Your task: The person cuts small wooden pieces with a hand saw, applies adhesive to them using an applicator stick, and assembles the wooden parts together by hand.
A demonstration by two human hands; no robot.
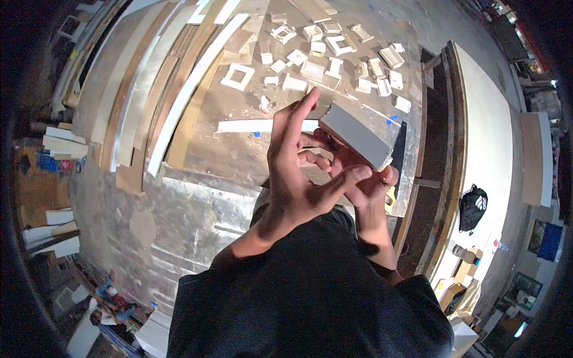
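A short block of board [358, 134] with a grey face and rough, chipped ends is tilted in front of my chest. My right hand [371, 190] grips it from below, with its fingers partly behind the block. Beside it, my left hand [289, 170] has its fingers apart, one pointing up. Its thumb reaches across to the block's lower edge near my right hand; whether it touches the block I cannot tell. On the worktable [221, 149] beyond lies a white strip [242, 126]. A handsaw with a dark blade [401, 143] and yellow handle lies to the right.
Several small wooden frames and offcuts [313, 70] are scattered across the far table. Long boards [149, 89] lie at the left. Right of the table is a white-topped bench [486, 131] bearing a black bag [473, 209]. Other people [110, 304] are at the lower left.
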